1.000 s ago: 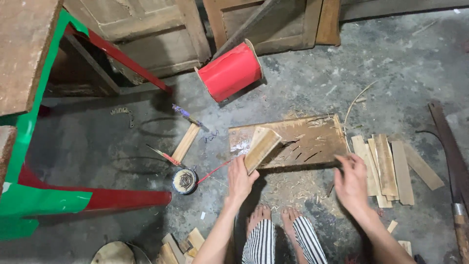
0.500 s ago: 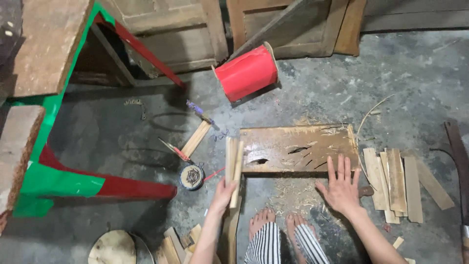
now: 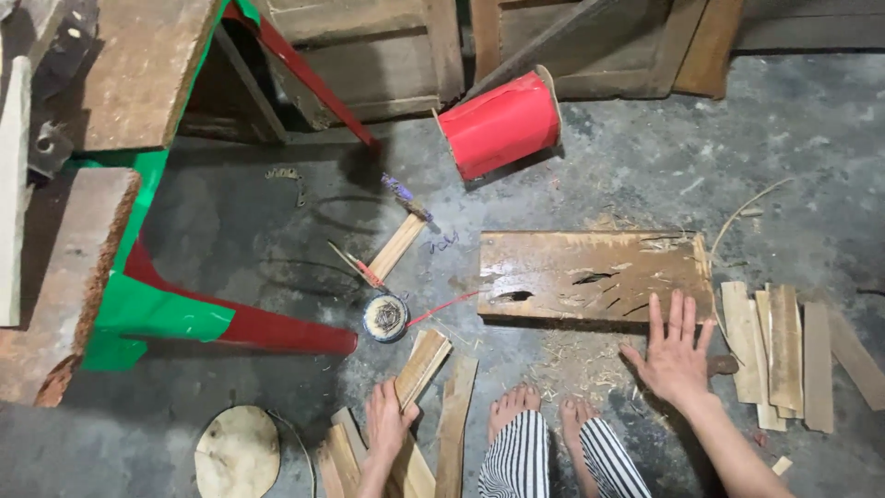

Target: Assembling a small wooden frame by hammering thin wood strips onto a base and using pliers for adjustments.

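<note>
Left hand (image 3: pixel 387 422) grips a short wooden slat (image 3: pixel 422 367) beside another slat (image 3: pixel 455 424) on the floor. Right hand (image 3: pixel 676 355) lies flat, fingers spread, at the worn plank (image 3: pixel 590 275) edge.

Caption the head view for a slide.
Left hand holds wood strips; right hand spreads beside a worn board.

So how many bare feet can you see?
2. The left foot and the right foot rest side by side on the concrete floor, just below the chopping board, poking out of striped trouser legs.
</note>
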